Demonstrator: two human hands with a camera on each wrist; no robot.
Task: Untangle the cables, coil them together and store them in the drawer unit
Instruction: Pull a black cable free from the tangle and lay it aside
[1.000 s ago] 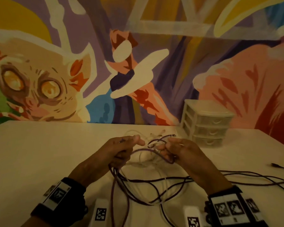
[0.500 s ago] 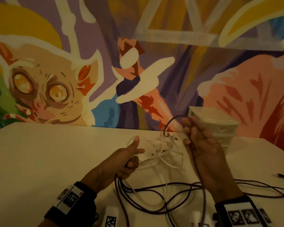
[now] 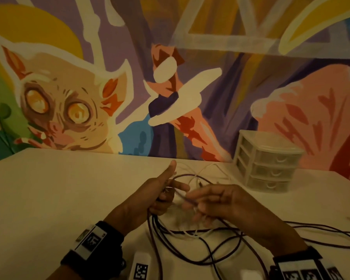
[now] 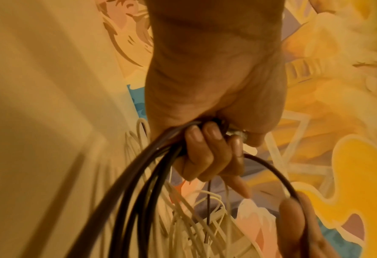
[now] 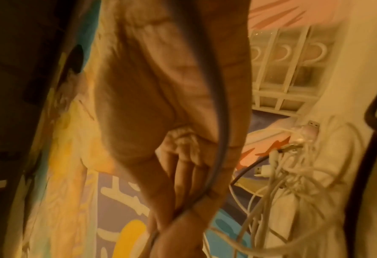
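**Right hand drops back to the loop**

Since half a second ago the right hand (image 3: 226, 201) has come down from frame centre-right to meet the left hand (image 3: 160, 190); its fingers pinch the dark cable (image 3: 192, 176). The left fist grips several dark loops, thumb up. One white cable tangle (image 3: 202, 170) lies behind; one three-drawer unit (image 3: 269, 160) stands at right.

Cable tangle (image 3: 192, 235) sprawls across table (image 3: 59, 199) centre; drawer unit (image 3: 268, 160) far right, frontage unobstructed.
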